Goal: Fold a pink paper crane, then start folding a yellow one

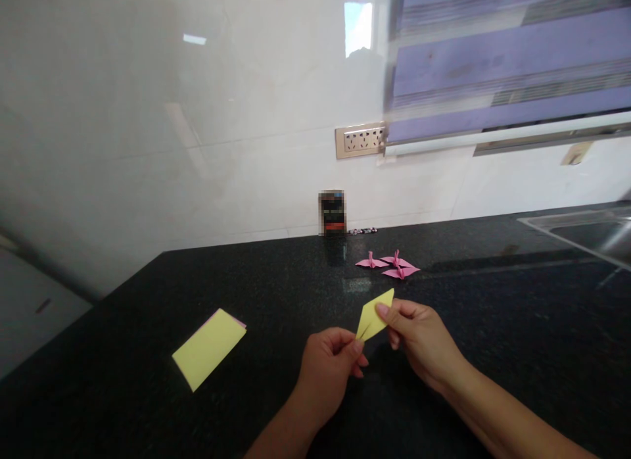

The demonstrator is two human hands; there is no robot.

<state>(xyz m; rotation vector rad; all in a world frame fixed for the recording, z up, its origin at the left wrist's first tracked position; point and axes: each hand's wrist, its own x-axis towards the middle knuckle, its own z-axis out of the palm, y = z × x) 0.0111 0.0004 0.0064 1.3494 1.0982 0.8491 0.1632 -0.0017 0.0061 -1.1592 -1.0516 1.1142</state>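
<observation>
A yellow folded origami paper (373, 317), shaped like a slim diamond with a slit at its lower end, is held between both hands above the counter. My left hand (331, 362) pinches its lower left tip between thumb and fingers. On the right side, my right hand (419, 331) grips it with the thumb on top and the fingers behind. Three pink paper cranes (400, 273) lie together on the counter beyond the hands. To the left rests a stack of yellow paper (210, 349), with a pinkish edge showing beneath.
The dark speckled counter (276, 281) runs to a white tiled wall. Against the wall stands a pixelated dark object (332, 213), beside a small beaded strand (363, 231). A wall socket (361, 141) sits above. At the far right is a metal sink (586, 225).
</observation>
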